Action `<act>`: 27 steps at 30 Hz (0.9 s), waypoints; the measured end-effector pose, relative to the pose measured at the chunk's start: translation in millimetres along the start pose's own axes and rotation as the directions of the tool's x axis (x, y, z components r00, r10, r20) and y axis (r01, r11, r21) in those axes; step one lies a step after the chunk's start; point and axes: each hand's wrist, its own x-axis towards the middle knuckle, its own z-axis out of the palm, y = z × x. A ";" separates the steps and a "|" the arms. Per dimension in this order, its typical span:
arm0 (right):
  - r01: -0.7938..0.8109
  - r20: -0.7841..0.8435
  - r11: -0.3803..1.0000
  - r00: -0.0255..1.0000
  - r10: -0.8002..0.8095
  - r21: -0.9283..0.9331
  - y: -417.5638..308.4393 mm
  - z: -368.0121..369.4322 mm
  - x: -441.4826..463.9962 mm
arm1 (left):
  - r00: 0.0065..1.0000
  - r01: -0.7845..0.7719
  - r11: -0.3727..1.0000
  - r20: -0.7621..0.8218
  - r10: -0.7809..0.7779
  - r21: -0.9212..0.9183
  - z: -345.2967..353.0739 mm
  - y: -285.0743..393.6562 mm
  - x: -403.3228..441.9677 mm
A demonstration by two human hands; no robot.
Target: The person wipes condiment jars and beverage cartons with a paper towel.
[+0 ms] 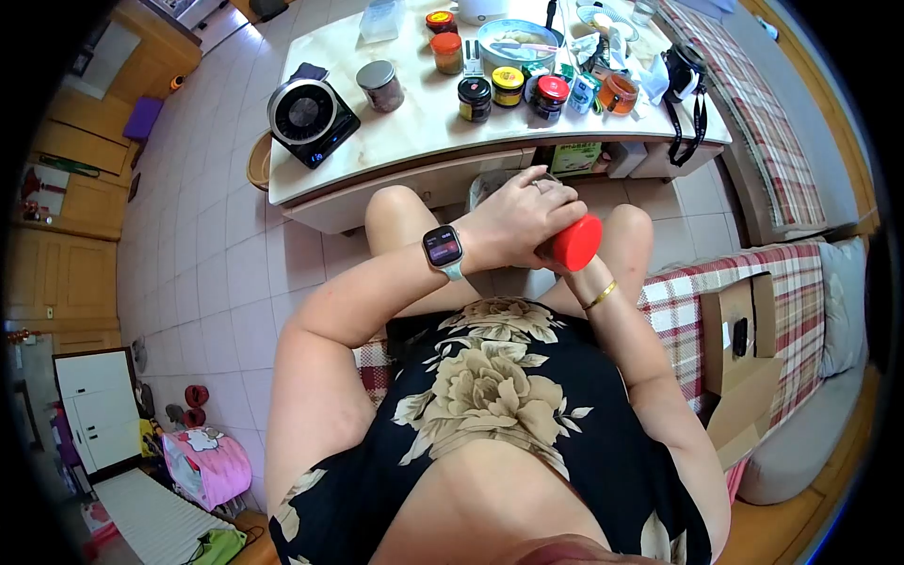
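A jar with a red lid (576,243) is held over my lap, its lid facing up and to the right. My left hand (523,215), with a watch on its wrist, is closed round the jar from the far side, fingers curled over it. Directly below the lid, my right hand (573,273) is pressed up against the jar. Its fingers are hidden behind the jar and the lid, and a gold bracelet shows on that wrist.
On the table (414,141) ahead stand a black scale (311,122), a silver-lidded jar (379,87), several small jars, a bowl (520,44) and a camera with a strap (686,75). An open cardboard box (720,348) lies on the plaid seat to my right.
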 end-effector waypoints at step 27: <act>0.305 0.127 0.179 0.762 -0.635 -0.936 -33.7 -31.0 -5.4 | 0.927 0.272 0.929 -0.189 -0.323 -0.251 22.9 -17.3 -38.7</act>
